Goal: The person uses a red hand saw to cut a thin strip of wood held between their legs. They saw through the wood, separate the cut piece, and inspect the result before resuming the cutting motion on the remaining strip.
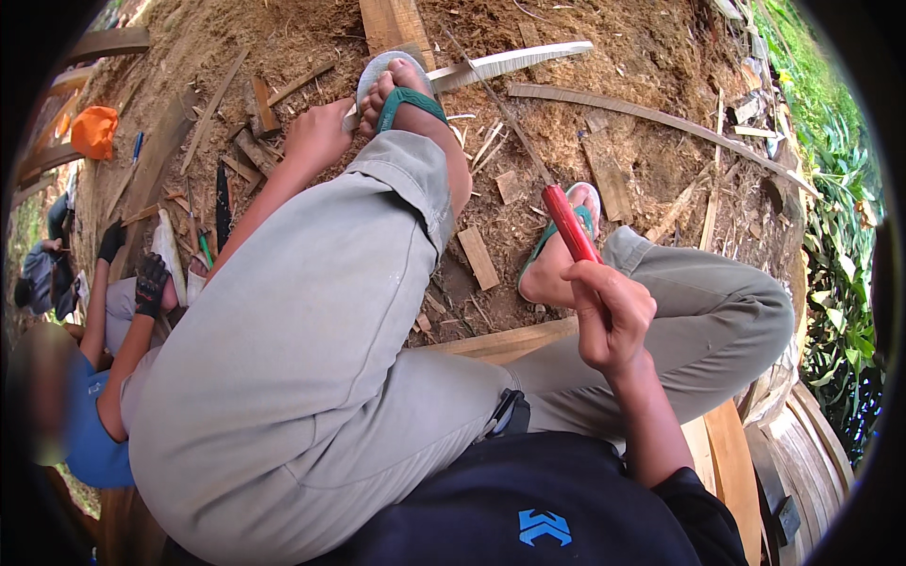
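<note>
My right hand [613,311] is wrapped round the red handle of a long, thin-bladed tool [572,224]. Its blade runs away from me and crosses a pale wooden strip [514,62]; whether it is a saw or a knife I cannot make out. Beyond my raised left knee, my left hand [319,134] closes on the strip's near left end, its fingertips partly hidden. My left foot [401,99], in a green-strapped flip-flop, presses on the strip, which rests across a wooden board [392,24].
Sawdust and several wood offcuts [478,258] cover the ground. A long curved slat [661,113] lies at the far right. To the left, a co-worker in a blue shirt [99,429] sits close by, wearing dark gloves. An orange bag [94,132] lies beyond. Planks [802,462] are stacked at lower right.
</note>
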The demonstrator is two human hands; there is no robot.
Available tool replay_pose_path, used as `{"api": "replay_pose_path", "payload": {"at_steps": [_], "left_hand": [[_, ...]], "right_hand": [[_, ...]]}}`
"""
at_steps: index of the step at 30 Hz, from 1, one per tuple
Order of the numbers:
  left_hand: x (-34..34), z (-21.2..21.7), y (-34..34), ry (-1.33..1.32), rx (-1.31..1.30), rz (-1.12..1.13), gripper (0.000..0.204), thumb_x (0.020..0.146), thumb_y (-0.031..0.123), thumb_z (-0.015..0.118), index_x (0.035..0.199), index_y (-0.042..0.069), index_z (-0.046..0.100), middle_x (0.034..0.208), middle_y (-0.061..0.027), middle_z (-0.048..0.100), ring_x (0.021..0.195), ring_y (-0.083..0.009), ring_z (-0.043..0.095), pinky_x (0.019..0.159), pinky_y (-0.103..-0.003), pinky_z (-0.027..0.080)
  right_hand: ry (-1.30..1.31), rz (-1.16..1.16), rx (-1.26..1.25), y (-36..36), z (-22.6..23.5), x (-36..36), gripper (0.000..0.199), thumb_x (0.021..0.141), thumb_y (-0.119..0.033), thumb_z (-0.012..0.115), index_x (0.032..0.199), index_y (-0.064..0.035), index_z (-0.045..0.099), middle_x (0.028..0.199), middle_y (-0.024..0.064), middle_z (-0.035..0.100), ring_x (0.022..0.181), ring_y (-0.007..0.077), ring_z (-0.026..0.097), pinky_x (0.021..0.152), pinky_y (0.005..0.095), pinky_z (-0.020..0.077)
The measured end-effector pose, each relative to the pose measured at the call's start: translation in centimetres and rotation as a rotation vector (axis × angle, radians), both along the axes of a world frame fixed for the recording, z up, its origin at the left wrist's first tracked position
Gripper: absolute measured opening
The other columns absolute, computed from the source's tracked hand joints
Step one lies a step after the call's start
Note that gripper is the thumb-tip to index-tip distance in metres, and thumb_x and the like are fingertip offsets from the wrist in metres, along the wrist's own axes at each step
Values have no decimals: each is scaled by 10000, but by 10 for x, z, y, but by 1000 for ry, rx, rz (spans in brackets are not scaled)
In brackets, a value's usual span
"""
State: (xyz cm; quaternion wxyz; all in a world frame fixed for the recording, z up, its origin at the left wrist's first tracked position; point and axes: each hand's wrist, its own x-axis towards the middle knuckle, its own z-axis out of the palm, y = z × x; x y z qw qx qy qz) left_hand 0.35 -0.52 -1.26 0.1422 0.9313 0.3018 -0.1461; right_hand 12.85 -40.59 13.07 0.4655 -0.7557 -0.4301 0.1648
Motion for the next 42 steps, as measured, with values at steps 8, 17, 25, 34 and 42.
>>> {"api": "replay_pose_path", "payload": {"at_steps": [8,17,25,34,42], "left_hand": [[6,8,-7,25,-9,61,257,884,180,607,1129,150,680,1001,-213,723,967,-427,690,825,-548,543],[2,7,-9,16,-18,44,239,874,161,608,1102,137,674,981,-217,722,949,-428,692,813,-554,539],[1,4,-5,9,-1,48,254,862,183,625,1108,151,679,991,-210,725,958,-429,690,819,-545,542],[13,17,-1,99,-124,36,233,862,220,629,1056,116,704,1026,-226,723,1007,-426,682,861,-528,534],[22,24,7,162,-168,-4,244,850,208,626,1018,55,717,1025,-242,722,1001,-420,689,862,-492,536]], "right_hand": [[-138,173,-14,16,11,17,87,953,13,578,981,-17,655,625,-8,515,573,85,570,480,293,421],[-132,-42,23,9,17,35,185,938,64,523,1041,26,673,729,68,644,600,102,567,569,259,455],[142,-174,54,6,30,60,183,909,88,544,1010,43,691,847,79,701,713,88,621,658,217,477],[325,-109,108,8,15,29,195,892,114,528,970,40,691,694,24,614,601,51,561,551,208,425],[360,-163,114,-1,10,3,182,907,115,515,972,51,673,702,37,625,625,56,570,562,209,433]]}}
